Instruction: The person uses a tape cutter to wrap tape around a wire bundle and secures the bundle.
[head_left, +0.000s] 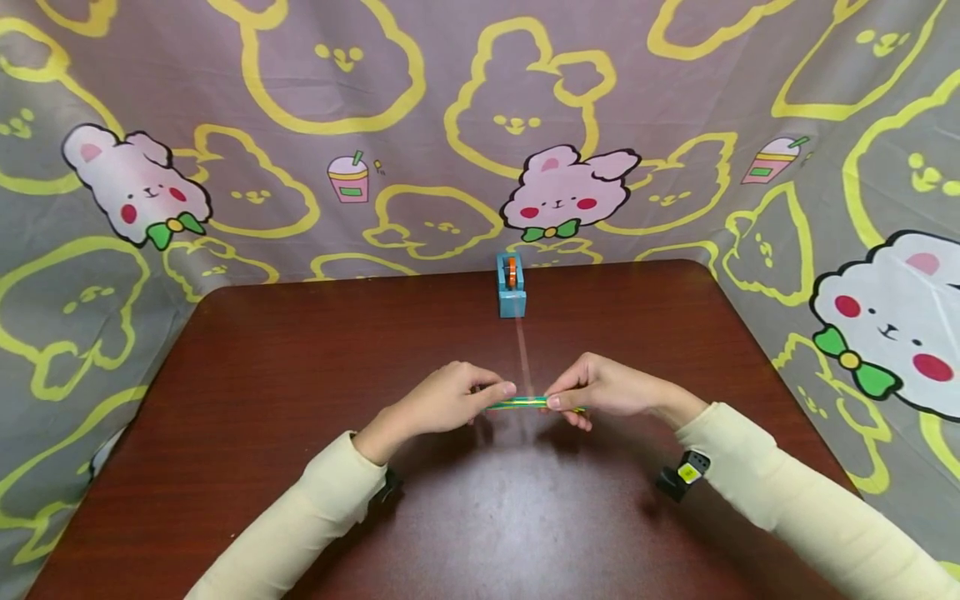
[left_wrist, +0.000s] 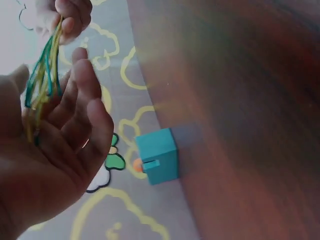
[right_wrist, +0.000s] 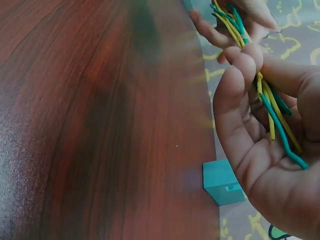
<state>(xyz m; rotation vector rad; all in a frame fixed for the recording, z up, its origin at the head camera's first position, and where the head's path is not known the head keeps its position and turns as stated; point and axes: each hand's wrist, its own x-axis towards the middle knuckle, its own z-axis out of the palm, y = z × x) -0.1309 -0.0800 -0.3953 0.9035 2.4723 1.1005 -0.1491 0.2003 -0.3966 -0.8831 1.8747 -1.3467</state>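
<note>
Patterned cloth (head_left: 420,154): grey, yellow outlines, white rabbits; hangs at far side and at left and right. Table (head_left: 337,333): dark red-brown wood, glossy, light patch on near half. Two cream sleeves (head_left: 810,492) reach in from near left and near right. Left hand (head_left: 442,400): fingers loosely curved about the bundle's left end, no firm grip showing. Right hand (head_left: 611,387): thumb and fingertips pinch the same bundle; its loose ends run back across that palm. Tape dispenser (head_left: 512,304): blue, upright at the table's far edge, about mid-width. Pale streak (head_left: 522,354) leads from it towards the near side; tape or reflection, I cannot tell. Bundle (head_left: 528,402): thin green and yellow strands, between both hands, above mid-table, near side of dispenser. Orange roll (head_left: 513,271) sits in the dispenser.
</note>
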